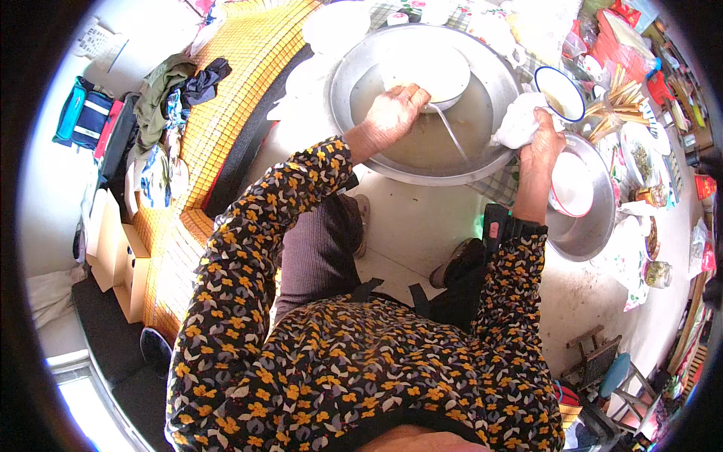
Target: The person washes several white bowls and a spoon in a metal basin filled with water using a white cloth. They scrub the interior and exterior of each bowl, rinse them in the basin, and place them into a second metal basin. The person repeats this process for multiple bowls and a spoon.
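My left hand [397, 112] grips the near rim of a white bowl [429, 62], which is above a wide metal basin [353, 152]. Cloudy water [415, 141] stands in the basin. From beside my fingers a thin pale streak [452, 133] slants down to the water; I cannot tell whether it is a stream or a slim handle. My right hand [543, 135] is closed on a bunched white cloth [519, 121] over the basin's right rim. Just beyond that hand is a white bowl with a blue rim [559, 93]; whether they touch is unclear.
A smaller metal basin [587, 231] on the right holds a red-rimmed white bowl [570, 183]. Tied wooden chopsticks [613, 107], a dish of food [643, 158] and jars [658, 274] lie farther right. A mat-covered seat [237, 73] runs along the left. A folding stool [593, 356] is at lower right.
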`<state>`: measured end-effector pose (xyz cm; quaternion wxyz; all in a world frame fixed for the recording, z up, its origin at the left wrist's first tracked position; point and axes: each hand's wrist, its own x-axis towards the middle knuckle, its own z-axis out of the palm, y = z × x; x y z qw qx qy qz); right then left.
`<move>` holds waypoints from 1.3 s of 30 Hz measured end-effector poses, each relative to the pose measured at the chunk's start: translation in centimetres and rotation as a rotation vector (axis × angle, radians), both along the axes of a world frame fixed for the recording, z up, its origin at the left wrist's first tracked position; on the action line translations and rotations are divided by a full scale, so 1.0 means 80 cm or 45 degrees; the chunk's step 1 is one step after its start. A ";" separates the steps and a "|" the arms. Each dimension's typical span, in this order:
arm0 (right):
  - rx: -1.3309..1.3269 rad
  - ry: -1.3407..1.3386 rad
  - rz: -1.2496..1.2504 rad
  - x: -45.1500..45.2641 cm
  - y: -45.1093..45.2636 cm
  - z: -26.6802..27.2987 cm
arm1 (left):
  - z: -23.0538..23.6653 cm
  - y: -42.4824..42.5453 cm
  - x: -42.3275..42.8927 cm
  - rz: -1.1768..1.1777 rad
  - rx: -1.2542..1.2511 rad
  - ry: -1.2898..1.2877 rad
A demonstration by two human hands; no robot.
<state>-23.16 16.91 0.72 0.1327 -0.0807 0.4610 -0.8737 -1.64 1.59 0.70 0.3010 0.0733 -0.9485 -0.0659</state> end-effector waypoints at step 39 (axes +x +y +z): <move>0.034 -0.058 0.022 0.016 -0.001 0.010 | 0.017 -0.148 0.070 0.661 -0.119 -0.282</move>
